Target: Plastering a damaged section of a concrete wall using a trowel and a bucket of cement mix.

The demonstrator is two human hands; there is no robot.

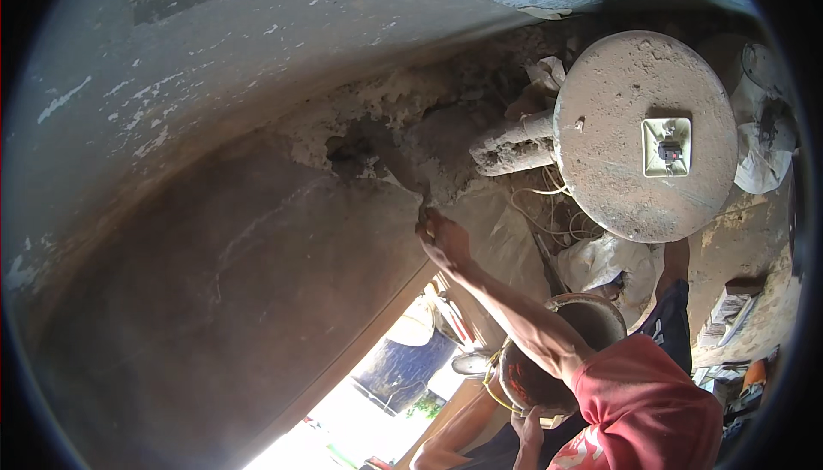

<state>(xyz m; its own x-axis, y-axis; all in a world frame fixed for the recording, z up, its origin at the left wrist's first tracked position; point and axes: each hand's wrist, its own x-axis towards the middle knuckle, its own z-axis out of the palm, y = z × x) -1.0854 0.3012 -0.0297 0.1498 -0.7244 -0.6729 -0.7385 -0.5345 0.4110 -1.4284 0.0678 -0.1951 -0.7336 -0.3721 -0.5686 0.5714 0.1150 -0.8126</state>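
Note:
My right hand (446, 238) is closed round the handle of a trowel, arm stretched up and to the left. The trowel's blade (401, 168) lies against the broken wall edge, just right of a dark rough hole (350, 151). Lower down, my left hand (527, 425) grips the near rim of a round, deep pan (525, 377). Dark insides and reddish-orange marks show in the pan. My right forearm crosses over it and hides its middle, so its contents are hard to make out.
A dusty round tabletop (600, 187) stands at the right, bearing a square electrical fitting (677, 161). Beside it are a rough broken block (513, 146), loose cables (549, 204) and white sacks (600, 262). A bright opening at the bottom shows a blue drum (403, 373).

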